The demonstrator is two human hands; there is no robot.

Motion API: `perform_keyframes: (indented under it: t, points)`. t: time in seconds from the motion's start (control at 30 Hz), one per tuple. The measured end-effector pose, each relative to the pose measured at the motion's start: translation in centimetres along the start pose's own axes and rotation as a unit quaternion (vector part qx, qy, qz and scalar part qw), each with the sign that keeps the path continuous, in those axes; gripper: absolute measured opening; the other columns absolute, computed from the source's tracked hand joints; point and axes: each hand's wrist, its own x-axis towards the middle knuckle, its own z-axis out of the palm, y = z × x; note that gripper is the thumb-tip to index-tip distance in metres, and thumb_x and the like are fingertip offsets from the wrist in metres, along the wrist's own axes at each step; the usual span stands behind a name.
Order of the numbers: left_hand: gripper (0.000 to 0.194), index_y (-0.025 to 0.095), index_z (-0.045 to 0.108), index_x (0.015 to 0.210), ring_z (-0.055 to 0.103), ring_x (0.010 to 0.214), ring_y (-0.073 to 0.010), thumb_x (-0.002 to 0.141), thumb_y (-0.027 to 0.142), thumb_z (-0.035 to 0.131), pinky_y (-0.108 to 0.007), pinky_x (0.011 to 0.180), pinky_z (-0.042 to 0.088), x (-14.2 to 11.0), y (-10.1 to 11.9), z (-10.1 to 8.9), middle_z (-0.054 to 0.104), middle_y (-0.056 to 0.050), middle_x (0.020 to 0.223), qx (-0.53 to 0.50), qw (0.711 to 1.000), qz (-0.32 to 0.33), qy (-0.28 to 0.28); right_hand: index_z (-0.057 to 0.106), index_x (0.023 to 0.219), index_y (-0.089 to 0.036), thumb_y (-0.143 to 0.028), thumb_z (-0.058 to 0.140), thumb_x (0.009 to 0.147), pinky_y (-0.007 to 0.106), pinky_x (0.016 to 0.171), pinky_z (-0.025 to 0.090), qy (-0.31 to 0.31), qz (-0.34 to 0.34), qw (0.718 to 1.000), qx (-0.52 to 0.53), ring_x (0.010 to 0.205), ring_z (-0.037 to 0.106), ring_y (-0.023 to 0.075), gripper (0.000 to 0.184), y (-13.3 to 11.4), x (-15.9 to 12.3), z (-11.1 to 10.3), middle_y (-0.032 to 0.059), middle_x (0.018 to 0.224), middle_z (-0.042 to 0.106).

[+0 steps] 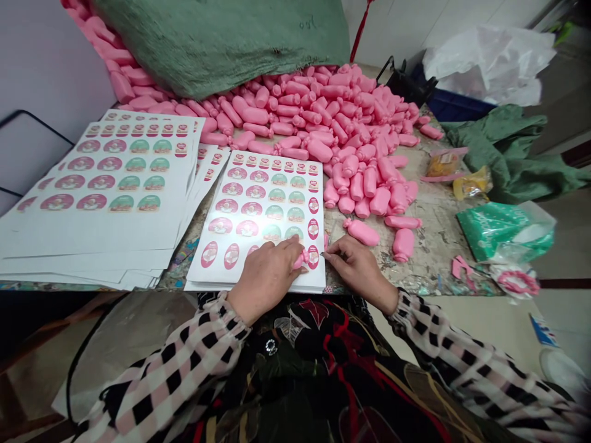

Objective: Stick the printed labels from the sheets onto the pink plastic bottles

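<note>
Left hand point(264, 275) curled closed, gripping pink candy-shaped plastic piece point(300, 260) against white sheet of oval pink and green labels point(258, 203). Right hand point(357, 271) just beside it, fingertips point(327, 254) pinched together at sheet's right edge; anything held too small to tell. Sheet lies at near table edge, within reach of both hands. Heap of loose pink pieces point(332, 117) just beyond, on worn speckled tabletop point(438, 246). Stack of white label sheets point(111, 197) to left, kept close by. Bulging green woven sack point(207, 43) behind heap.
</note>
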Motion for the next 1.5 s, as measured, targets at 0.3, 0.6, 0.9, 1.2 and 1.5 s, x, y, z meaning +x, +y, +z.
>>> perform_keyframes:
  t: [0.3, 0.6, 0.9, 1.2, 1.5]
  points:
    - [0.033, 0.026, 0.052, 0.117, 0.057, 0.091, -0.0236, 0.087, 0.039, 0.051, -0.036, 0.075, 0.044, 0.0, 0.2, -0.1, 0.056, -0.003, 0.130, -0.005, 1.000, -0.007, -0.007, 0.062, 0.080, -0.020, -0.027, 0.055, 0.085, 0.027, 0.069, 0.043, -0.071, -0.054, 0.996, -0.003, 0.075, 0.055, 0.0141, 0.012, 0.3, 1.0, -1.2, 0.0019, 0.080, 0.060]
    - [0.030, 0.026, 0.053, 0.113, 0.056, 0.087, -0.0234, 0.088, 0.042, 0.047, -0.036, 0.067, 0.043, 0.0, 0.1, -0.3, 0.051, 0.001, 0.135, 0.013, 1.000, 0.014, -0.010, 0.059, 0.078, -0.020, -0.028, 0.054, 0.085, 0.029, 0.071, 0.043, 0.062, 0.037, 0.997, 0.038, 0.076, 0.056, 0.0161, 0.011, -0.4, -0.2, 1.2, 0.0030, 0.081, 0.061]
    - [0.031, 0.027, 0.053, 0.116, 0.055, 0.086, -0.0238, 0.089, 0.041, 0.044, -0.036, 0.067, 0.043, -0.1, 0.1, -0.3, 0.052, 0.001, 0.134, 0.020, 1.000, 0.023, -0.005, 0.056, 0.077, -0.020, -0.028, 0.055, 0.085, 0.028, 0.068, 0.040, 0.017, 0.019, 1.000, 0.001, 0.075, 0.053, 0.0152, 0.012, -0.8, 1.4, 0.5, 0.0013, 0.078, 0.058]
    - [0.031, 0.027, 0.053, 0.116, 0.056, 0.085, -0.0233, 0.089, 0.040, 0.046, -0.035, 0.067, 0.044, -0.2, 0.0, 0.0, 0.052, 0.001, 0.134, 0.018, 0.999, 0.028, 0.011, 0.057, 0.075, -0.020, -0.035, 0.055, 0.085, 0.027, 0.066, 0.038, -0.002, 0.013, 1.000, -0.017, 0.072, 0.052, 0.0148, 0.018, -0.9, 1.4, -0.3, 0.0007, 0.077, 0.059]
    - [0.049, 0.025, 0.048, 0.128, 0.057, 0.102, -0.0283, 0.084, 0.046, 0.053, -0.041, 0.079, 0.046, 0.4, -0.3, 0.4, 0.045, -0.002, 0.141, -0.022, 0.999, 0.025, -0.012, 0.056, 0.073, -0.021, -0.038, 0.058, 0.082, 0.026, 0.062, 0.036, 0.023, 0.037, 0.998, -0.035, 0.071, 0.053, 0.0143, 0.020, -1.3, 1.1, 0.4, 0.0001, 0.077, 0.059]
